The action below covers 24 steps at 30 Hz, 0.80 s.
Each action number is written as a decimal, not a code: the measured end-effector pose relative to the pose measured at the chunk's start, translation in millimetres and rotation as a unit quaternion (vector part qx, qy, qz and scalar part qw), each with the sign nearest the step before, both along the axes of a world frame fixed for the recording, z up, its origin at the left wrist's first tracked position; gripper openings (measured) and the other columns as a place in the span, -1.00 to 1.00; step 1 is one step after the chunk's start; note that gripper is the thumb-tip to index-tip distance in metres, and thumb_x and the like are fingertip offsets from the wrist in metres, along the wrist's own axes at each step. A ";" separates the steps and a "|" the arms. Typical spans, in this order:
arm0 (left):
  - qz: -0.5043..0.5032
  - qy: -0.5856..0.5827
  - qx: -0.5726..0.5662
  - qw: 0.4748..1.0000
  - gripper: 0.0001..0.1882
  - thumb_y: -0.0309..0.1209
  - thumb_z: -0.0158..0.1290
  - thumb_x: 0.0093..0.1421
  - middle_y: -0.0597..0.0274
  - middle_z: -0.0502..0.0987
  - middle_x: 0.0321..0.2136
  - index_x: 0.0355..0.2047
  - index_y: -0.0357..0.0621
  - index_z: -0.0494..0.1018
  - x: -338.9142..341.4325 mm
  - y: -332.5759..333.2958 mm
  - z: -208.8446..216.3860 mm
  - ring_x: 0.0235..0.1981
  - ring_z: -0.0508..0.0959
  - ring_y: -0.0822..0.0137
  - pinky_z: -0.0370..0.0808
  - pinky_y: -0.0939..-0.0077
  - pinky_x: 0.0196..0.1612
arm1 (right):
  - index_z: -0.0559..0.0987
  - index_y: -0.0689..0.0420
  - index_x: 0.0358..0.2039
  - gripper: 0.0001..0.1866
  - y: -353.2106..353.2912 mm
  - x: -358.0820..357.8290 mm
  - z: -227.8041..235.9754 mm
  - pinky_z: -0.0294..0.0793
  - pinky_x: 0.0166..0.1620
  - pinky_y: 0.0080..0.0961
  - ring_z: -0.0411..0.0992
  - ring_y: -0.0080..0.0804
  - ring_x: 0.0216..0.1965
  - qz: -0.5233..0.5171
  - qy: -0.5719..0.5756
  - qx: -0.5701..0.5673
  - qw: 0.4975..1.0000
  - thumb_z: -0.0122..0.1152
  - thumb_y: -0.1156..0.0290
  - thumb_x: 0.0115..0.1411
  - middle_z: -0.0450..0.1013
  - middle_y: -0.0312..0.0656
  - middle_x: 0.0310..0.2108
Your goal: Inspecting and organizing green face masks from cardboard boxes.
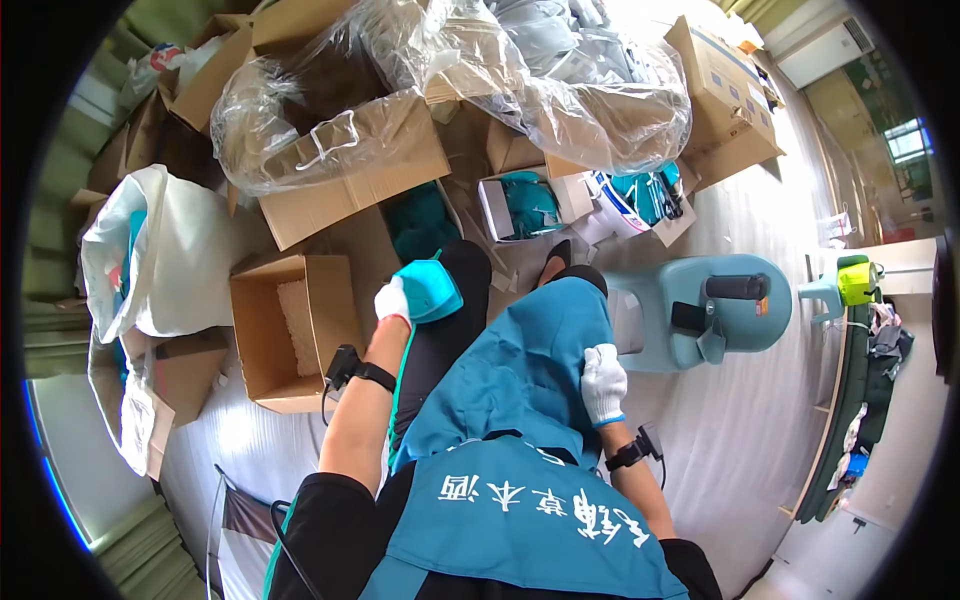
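While the left hand (393, 299) grips the teal piece (434, 291) by the left leg (470, 268), right hand (604, 384) lies on the apron (525, 368), can't tell from here if curled; loose pinch could drop the piece

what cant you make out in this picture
Head view:
- White-gloved left hand: some fingers, hidden by the teal cup-shaped piece.
- White-gloved right hand: underside, hidden by the hand itself.
- Large white sack: contents mostly hidden by its sides.
- Dark object, far right: cut off by fisheye rim.
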<state>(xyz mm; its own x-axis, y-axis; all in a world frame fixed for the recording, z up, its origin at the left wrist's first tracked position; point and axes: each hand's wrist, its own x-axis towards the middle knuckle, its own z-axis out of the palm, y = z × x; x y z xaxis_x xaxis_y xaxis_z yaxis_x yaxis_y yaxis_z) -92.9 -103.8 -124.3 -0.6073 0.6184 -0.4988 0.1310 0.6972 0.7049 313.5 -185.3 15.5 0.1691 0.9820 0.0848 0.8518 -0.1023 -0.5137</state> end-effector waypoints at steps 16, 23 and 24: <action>0.312 -0.407 0.103 0.852 -0.61 -0.23 0.04 0.35 -0.08 0.44 0.13 0.10 -0.16 0.42 -21.8 127.9 3.5 0.12 0.46 -0.08 0.42 -0.15 0.17 | 0.40 0.23 -0.28 -0.84 20.0 -21.1 88.5 0.51 -0.43 -0.54 0.46 -0.45 -0.57 -0.108 0.513 -0.061 0.850 -0.06 0.40 0.40 0.53 -0.03 -0.44; -0.062 0.103 0.003 0.993 -0.65 -0.23 0.13 0.16 -0.04 0.66 -0.20 -0.14 -0.21 0.59 24.9 88.8 23.9 -0.09 0.64 0.01 0.51 0.32 0.03 | 0.39 0.16 -0.30 -0.96 45.5 -20.4 113.3 0.54 -0.33 -0.50 0.48 -0.37 -0.42 -0.022 0.660 -0.050 0.750 -0.03 0.50 0.32 0.43 -0.10 -0.31; -0.064 0.067 0.114 0.989 -0.71 -0.31 0.08 0.20 -0.02 0.66 -0.22 -0.16 -0.22 0.59 41.8 80.1 37.8 -0.13 0.65 0.08 0.52 0.35 0.01 | 0.39 0.14 -0.32 -0.96 51.9 -18.1 116.5 0.54 -0.32 -0.51 0.46 -0.40 -0.42 0.001 0.647 -0.042 0.761 -0.02 0.52 0.32 0.39 -0.18 -0.35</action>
